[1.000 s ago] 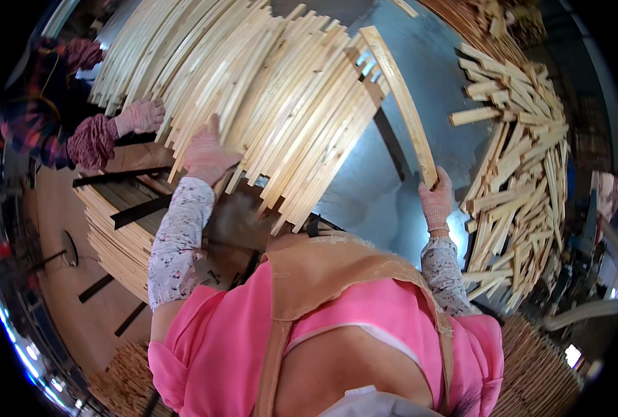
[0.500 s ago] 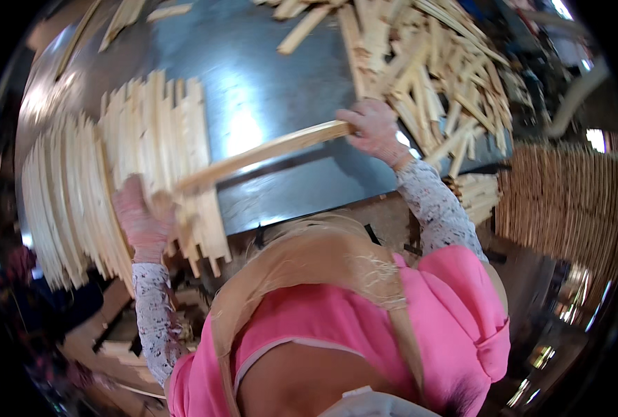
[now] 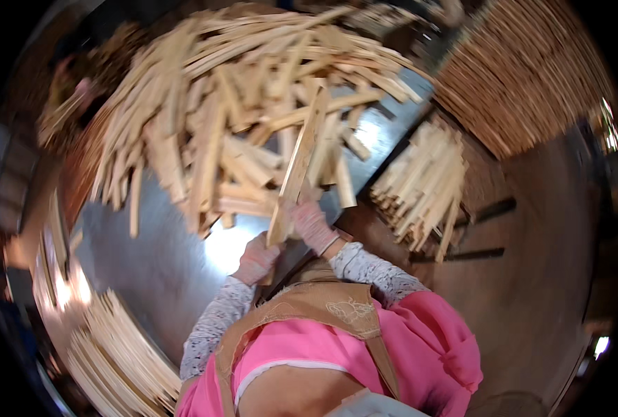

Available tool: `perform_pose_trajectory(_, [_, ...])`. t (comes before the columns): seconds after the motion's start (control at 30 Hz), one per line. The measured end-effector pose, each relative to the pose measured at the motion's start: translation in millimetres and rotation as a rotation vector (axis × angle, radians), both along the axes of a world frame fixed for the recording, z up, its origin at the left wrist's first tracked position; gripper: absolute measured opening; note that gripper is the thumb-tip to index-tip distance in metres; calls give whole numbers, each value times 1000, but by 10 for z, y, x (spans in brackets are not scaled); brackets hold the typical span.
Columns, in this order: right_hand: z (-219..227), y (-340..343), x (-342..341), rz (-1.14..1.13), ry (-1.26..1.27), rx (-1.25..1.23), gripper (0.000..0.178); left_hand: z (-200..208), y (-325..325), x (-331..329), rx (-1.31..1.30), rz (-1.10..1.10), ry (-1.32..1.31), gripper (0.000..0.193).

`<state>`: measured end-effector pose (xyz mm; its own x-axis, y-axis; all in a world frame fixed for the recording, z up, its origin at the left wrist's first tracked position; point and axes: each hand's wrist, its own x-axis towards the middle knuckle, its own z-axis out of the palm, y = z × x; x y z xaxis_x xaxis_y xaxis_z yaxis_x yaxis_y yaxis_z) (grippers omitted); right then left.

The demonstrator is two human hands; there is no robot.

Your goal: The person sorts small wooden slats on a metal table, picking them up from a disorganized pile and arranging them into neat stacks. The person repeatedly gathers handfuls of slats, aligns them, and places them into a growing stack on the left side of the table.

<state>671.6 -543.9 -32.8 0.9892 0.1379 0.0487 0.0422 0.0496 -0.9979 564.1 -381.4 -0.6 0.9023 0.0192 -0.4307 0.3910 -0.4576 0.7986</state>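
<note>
A long wooden slat points away from me over the near edge of the metal table, its far end above the heaped wood. My right hand, in a thin pinkish glove, is closed against its right side near the low end. At that low end my left hand, gloved alike, has its fingers curled round the wood. Motion blur and the hands themselves hide the exact grip. Beyond both hands lies a loose pile of pale slats, crossing at many angles.
The metal table shows bare to the left. Slats in an ordered row lie at lower left. Right of the table, a bundle of slats sits beside dark bars. A tall stack of thin strips stands at far right.
My view has swung right, toward the loose pile. The slat, earlier slanting across the table from my right hand, now points away from me, and my hands have come close together.
</note>
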Motion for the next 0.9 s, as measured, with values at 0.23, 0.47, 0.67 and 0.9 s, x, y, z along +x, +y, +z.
perform_pose_trajectory(0.23, [-302,-2988,1074,-580,153,-374,56,400,-2189,1034,81,-687,-320,84])
perform_pose_trajectory(0.47, [-905,-5141,1291,-1068,708,-653,68,-26,-2074,1042,410,-726,-119,76])
perform_pose_trajectory(0.67, [-1765,-5624,1501,-1015,589,-589,48,-55,-2129,1097,258,-535,277,75])
perform_pose_trajectory(0.9, [-2352,-6071,1595,-556,276,-1774,25,45,-2183,1163,375,-768,-155,46])
